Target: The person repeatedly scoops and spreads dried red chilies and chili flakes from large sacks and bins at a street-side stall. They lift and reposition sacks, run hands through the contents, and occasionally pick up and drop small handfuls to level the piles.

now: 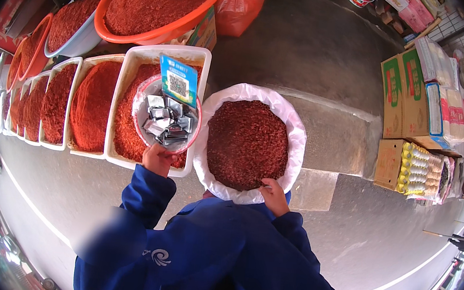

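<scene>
My left hand [158, 160] is closed on the near rim of a round plastic tub [136, 110] that holds small foil packets [167, 120]. A blue card with a printed code [179, 81] stands in the tub, which is over a white rectangular bin of ground red chili [127, 137]. Right of it, a white plastic-lined sack or container [295, 152] is full of dark red chili flakes [247, 144]. My right hand [273, 197] is at the near right edge of this liner, fingers bent over it; whether they pinch the plastic or rest on the flakes, I cannot tell.
More white bins of chili powder [95, 105] run off to the left. Behind them stand an orange basin [100, 22] heaped with chili and a red plastic bag [241, 10]. Cardboard boxes [404, 100] and stacked egg trays [420, 168] are at the right. A concrete step [331, 143] lies beyond the liner.
</scene>
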Action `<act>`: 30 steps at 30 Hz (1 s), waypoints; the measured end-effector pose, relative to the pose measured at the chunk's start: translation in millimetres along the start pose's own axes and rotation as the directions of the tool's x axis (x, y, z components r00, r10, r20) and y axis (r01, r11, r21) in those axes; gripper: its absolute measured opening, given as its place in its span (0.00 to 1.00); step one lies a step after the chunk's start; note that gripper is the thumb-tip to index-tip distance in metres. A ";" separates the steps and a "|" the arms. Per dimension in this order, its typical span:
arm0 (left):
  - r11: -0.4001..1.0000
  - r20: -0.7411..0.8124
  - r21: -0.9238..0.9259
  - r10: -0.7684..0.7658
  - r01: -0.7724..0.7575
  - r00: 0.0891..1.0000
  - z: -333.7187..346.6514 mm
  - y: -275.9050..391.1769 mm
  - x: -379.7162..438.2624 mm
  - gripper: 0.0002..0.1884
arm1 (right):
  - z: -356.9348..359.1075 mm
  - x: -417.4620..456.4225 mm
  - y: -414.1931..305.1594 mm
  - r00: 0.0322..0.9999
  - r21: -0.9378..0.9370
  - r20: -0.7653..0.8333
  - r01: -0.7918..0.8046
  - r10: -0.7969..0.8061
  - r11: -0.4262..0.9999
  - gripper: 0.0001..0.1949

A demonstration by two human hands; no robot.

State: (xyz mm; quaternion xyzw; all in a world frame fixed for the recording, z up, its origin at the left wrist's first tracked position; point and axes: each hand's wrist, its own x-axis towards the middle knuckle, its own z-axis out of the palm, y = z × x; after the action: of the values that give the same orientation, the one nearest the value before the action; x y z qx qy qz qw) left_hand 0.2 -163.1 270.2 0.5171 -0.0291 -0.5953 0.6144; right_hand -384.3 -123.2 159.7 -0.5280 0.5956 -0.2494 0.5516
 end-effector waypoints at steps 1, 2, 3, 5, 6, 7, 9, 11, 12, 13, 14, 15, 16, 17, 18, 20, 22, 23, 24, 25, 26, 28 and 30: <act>1.000 0.043 0.013 0.006 -0.006 0.999 -3.3 -0.1 2.2 0.16 | -0.9 0.0 0.5 1.000 -0.009 0.000 -0.006 0.006 1.000 0.16; 1.000 0.038 0.005 0.007 -0.007 0.999 -2.9 -2.8 4.8 0.15 | -2.7 0.0 1.0 1.000 -0.017 -0.001 -0.012 0.012 1.000 0.16; 1.000 0.026 0.002 0.011 -0.011 1.000 2.1 -3.1 4.7 0.15 | -2.5 0.1 -0.5 1.000 -0.021 0.004 -0.018 0.018 1.000 0.16; 1.000 -0.001 -0.016 -0.008 0.007 1.000 12.4 -5.8 8.6 0.14 | -3.3 0.0 5.0 1.000 -0.008 0.000 0.001 -0.001 1.000 0.15; 1.000 0.008 -0.017 -0.015 0.016 1.000 19.0 -7.6 10.6 0.14 | -3.1 0.4 7.8 1.000 -0.001 -0.003 0.010 -0.010 1.000 0.15; 0.999 0.014 -0.021 -0.025 0.025 1.000 25.4 -11.4 12.1 0.13 | -3.5 0.6 8.5 1.000 -0.005 0.000 0.013 -0.013 1.000 0.15; 0.999 0.044 0.015 -0.038 0.037 0.998 34.7 -22.8 23.2 0.12 | -4.2 0.7 10.0 1.000 -0.010 0.004 0.019 -0.019 1.000 0.14; 0.998 0.101 0.016 -0.063 0.061 0.993 62.2 -33.6 24.5 0.13 | -5.9 0.1 8.1 1.000 -0.005 -0.001 0.001 -0.001 1.000 0.14; 0.996 0.119 0.010 -0.090 0.089 0.989 70.0 -41.4 29.4 0.14 | -5.8 0.4 5.8 1.000 -0.001 -0.001 -0.006 0.006 1.000 0.14; 0.994 0.139 0.004 -0.112 0.113 0.984 77.5 -52.1 38.7 0.15 | -6.0 0.4 4.8 1.000 -0.008 -0.009 0.002 -0.002 1.000 0.14; 0.991 0.156 -0.003 -0.134 0.136 0.979 86.7 -60.4 44.9 0.16 | -6.0 0.0 3.6 1.000 -0.015 -0.013 0.008 -0.008 1.000 0.14; 0.993 0.186 0.006 -0.121 0.122 0.975 95.1 -68.1 49.9 0.18 | -6.1 -0.4 2.4 1.000 -0.022 -0.018 0.014 -0.015 1.000 0.14; 0.989 0.189 0.040 -0.146 0.142 0.971 105.5 -73.6 54.7 0.19 | -7.5 -1.5 -0.4 1.000 -0.017 -0.022 0.010 -0.011 1.000 0.15; 0.989 0.198 0.026 -0.151 0.149 0.969 107.5 -82.1 65.7 0.19 | -8.0 -3.1 -4.1 1.000 -0.011 -0.018 0.009 -0.009 1.000 0.15; 0.988 0.207 0.012 -0.155 0.156 0.966 108.3 -91.9 78.3 0.18 | -8.1 -4.4 -7.8 1.000 -0.006 -0.015 0.007 -0.007 1.000 0.15; 0.988 0.203 0.013 -0.156 0.157 0.967 116.4 -106.2 91.3 0.18 | -8.3 -6.9 -7.9 0.998 -0.030 -0.042 -0.042 0.041 0.999 0.16; 0.985 0.177 0.013 -0.170 0.171 0.969 122.2 -118.0 96.4 0.19 | -8.1 -9.5 -7.6 0.997 -0.032 -0.059 -0.061 0.059 0.998 0.16; 0.986 0.199 0.018 -0.166 0.165 0.966 122.7 -122.5 94.7 0.21 | -8.4 -11.0 -7.1 0.996 -0.024 -0.065 -0.058 0.056 0.998 0.16; 0.987 0.211 0.023 -0.161 0.160 0.964 123.1 -126.9 95.3 0.21 | -8.7 -12.2 -6.6 0.996 -0.017 -0.070 -0.053 0.052 0.998 0.16; 0.987 0.223 0.031 -0.159 0.156 0.962 123.2 -131.8 95.7 0.21 | -9.0 -13.5 -5.8 0.996 -0.017 -0.072 -0.058 0.057 0.998 0.16; 0.988 0.235 0.037 -0.156 0.152 0.959 122.4 -135.9 96.0 0.21 | -9.4 -13.7 -5.1 0.995 -0.018 -0.072 -0.063 0.061 0.998 0.16; 0.987 0.240 0.007 -0.159 0.162 0.958 120.9 -141.2 96.6 0.21 | -10.0 -14.0 -4.8 0.995 -0.015 -0.076 -0.065 0.063 0.998 0.16; 0.983 0.259 -0.050 -0.155 0.174 0.953 122.5 -147.6 98.0 0.21 | -9.3 -13.9 -5.7 0.995 -0.007 -0.081 -0.059 0.058 0.998 0.16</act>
State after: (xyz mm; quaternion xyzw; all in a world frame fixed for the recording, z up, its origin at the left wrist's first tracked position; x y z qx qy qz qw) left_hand -154.7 -275.3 171.2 0.4146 -0.0427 -0.7064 0.5721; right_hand -393.2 -115.1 172.6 -0.5025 0.6339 -0.2514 0.5314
